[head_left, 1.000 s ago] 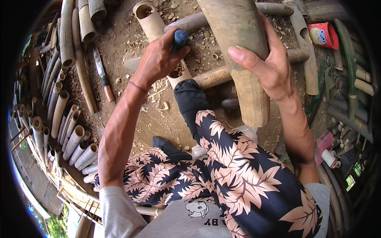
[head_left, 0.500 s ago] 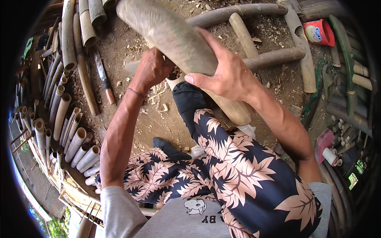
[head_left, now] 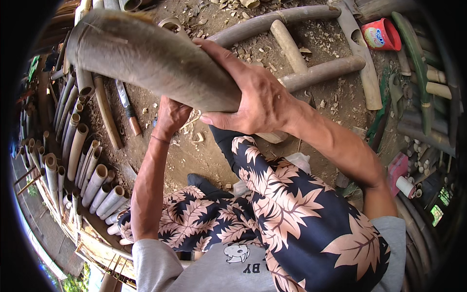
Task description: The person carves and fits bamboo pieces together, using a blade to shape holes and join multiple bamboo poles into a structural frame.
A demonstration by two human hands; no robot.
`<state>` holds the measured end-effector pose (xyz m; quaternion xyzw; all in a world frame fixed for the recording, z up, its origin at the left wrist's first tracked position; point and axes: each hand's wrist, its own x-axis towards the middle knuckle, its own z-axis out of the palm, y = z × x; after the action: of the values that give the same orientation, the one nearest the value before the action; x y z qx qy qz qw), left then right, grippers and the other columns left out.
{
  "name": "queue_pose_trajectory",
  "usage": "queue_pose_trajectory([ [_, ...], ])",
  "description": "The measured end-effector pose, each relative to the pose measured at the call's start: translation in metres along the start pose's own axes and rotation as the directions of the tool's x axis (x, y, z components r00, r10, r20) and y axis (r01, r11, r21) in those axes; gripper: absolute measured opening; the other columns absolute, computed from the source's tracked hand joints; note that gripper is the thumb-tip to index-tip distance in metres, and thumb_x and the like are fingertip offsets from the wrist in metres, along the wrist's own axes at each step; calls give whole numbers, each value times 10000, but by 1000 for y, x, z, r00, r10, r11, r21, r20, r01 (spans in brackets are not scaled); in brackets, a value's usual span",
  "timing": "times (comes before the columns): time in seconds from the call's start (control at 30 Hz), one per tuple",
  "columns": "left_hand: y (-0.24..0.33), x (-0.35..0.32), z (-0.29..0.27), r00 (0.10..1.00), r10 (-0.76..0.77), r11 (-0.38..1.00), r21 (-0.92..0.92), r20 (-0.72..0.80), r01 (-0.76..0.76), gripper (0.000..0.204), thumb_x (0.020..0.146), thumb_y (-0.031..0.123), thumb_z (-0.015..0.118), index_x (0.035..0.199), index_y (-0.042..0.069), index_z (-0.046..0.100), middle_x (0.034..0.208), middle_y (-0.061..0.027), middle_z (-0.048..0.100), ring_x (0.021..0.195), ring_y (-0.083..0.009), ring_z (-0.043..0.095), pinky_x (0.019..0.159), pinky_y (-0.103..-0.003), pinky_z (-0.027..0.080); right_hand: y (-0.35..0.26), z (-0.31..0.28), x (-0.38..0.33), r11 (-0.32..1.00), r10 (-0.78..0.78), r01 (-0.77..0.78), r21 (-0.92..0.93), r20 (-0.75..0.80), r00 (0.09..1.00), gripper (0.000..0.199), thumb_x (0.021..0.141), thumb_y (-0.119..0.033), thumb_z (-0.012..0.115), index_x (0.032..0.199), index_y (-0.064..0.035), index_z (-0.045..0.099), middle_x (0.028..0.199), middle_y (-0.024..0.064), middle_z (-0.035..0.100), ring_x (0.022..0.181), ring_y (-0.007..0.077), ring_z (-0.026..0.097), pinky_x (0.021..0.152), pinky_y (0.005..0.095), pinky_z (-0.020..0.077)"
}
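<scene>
A thick grey-brown bamboo pole (head_left: 155, 63) is raised at a slant in front of me, its far end toward the upper left. My right hand (head_left: 253, 92) is closed round its near end, thumb underneath and fingers over the top. Just below the pole is my left hand (head_left: 172, 117), fingers curled and partly covered by it; what they hold, if anything, is hidden. Under my right hand the end of another pale bamboo piece (head_left: 272, 137) shows beside my knee.
A knife (head_left: 127, 107) with a wooden handle lies on the dirt at the left. Several cut bamboo tubes (head_left: 99, 177) stand beyond it. Ahead lies a joined bamboo frame (head_left: 321, 73) among shavings, with a red tub (head_left: 382, 35) at the far right.
The raised bamboo pole has swung left and tilted flatter, and my right hand has moved left with it. My left hand has shifted slightly left and lower.
</scene>
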<state>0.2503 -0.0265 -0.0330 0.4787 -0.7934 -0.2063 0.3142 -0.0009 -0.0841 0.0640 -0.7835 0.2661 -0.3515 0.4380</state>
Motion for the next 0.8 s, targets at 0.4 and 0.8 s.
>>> queue_pose_trajectory([
  [0.4,-7,7,42,932,-248,931,202,-263,304,346,867,277,637,1160,96,666,1112,-140,690,1030,-343,643,880,-465,492,7,-2,16,918,215,-110,-381,246,945,1007,696,-331,798,1538,-142,279,1030,227,632,902,369,687,869,442,578],
  [0.8,5,68,14,933,-359,930,-81,-2,358,323,826,134,656,1118,-3,630,1028,-241,697,972,-379,684,824,-423,533,-5,-23,25,980,-54,23,-197,-151,987,980,739,-370,796,1475,41,297,1292,314,547,1145,390,617,1009,427,494],
])
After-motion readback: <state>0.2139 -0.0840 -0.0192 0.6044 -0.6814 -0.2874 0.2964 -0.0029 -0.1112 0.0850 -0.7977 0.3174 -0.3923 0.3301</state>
